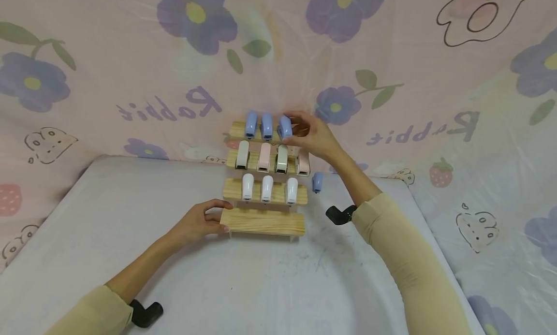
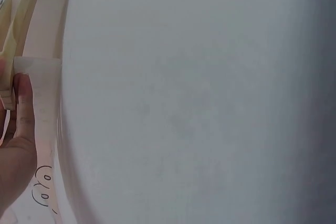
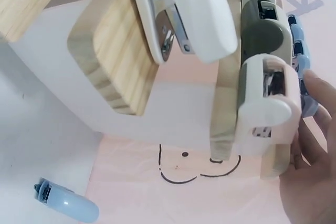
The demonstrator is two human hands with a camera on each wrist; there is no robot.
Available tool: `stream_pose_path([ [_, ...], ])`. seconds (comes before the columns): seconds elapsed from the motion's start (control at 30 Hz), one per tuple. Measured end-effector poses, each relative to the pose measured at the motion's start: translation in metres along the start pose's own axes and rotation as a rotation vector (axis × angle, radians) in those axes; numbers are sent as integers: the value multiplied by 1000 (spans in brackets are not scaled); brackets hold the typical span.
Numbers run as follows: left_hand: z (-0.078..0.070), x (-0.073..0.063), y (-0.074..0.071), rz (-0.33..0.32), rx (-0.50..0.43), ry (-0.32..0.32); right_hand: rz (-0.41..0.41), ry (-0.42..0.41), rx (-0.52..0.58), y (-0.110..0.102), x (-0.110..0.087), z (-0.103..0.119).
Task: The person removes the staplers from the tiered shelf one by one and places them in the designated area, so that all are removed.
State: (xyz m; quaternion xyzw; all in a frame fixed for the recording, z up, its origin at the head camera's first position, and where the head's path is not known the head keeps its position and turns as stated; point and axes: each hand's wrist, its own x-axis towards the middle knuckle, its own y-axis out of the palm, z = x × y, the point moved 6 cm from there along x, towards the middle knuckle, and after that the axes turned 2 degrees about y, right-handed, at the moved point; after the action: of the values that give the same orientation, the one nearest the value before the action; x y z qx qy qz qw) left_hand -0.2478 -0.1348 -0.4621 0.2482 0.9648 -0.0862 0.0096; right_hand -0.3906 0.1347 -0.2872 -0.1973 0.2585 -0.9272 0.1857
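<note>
My right hand (image 1: 315, 136) holds a blue stapler (image 1: 285, 127) at the right end of the top shelf (image 1: 237, 130) of a stepped wooden rack. Two more blue staplers stand to its left on that shelf. With thumb and fingers, my left hand (image 1: 194, 224) grips the left end of the bottom shelf (image 1: 265, 222), which bears nothing. One tier below the top are green and pink staplers, among them a pink stapler (image 1: 263, 157). Three white staplers, one of them a white stapler (image 3: 199, 14), sit on the tier under those.
Another blue stapler (image 1: 317, 182) lies on the white table surface (image 1: 183, 282), to the right of the rack. A printed cloth (image 1: 278, 50) with flowers and rabbits hangs behind. Black angled pieces (image 1: 341, 214) stick out at both cuffs.
</note>
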Motion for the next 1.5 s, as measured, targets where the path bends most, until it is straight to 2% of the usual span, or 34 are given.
stream_pose_path([
  [0.27, 0, -1, 3, -25, -18, -22, -14, 24, 21, -8, -8, -2],
  [0.6, -5, -2, 5, -41, -36, -34, -67, 17, -16, -26, -20, -5],
  [0.87, -6, -3, 5, -62, 25, -54, -104, 26, -12, -38, -34, -13],
  [1.23, -7, -2, 6, -70, 24, -33, -105, 49, -40, -50, -46, -31],
  [1.5, -7, -1, 5, -93, 73, -5, -94, 96, 24, -57, -56, -42],
])
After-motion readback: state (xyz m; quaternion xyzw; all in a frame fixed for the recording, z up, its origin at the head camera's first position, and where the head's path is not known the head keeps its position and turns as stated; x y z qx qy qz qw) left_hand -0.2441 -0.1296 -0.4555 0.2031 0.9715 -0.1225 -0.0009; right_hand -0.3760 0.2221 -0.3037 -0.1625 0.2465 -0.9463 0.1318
